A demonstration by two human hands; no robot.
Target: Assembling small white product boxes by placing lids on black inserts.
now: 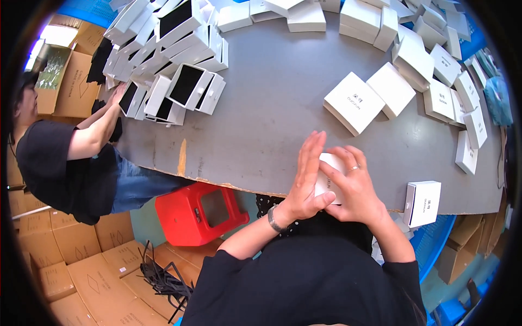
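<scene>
A small white box with dark print sits between my two hands at the near edge of the table. My left hand presses along its left side, fingers stretched out straight and thumb lying across the near part of the box. My right hand is closed round the right side, its fingers bent over the top. The hands cover much of the box. Just beyond them, a white printed box lies on the table, touching another white box.
The grey table has a worn near edge. White boxes crowd the right; open boxes with black insides pile up at left, where a co-worker reaches in. One box stands at the near right edge. A red stool is below.
</scene>
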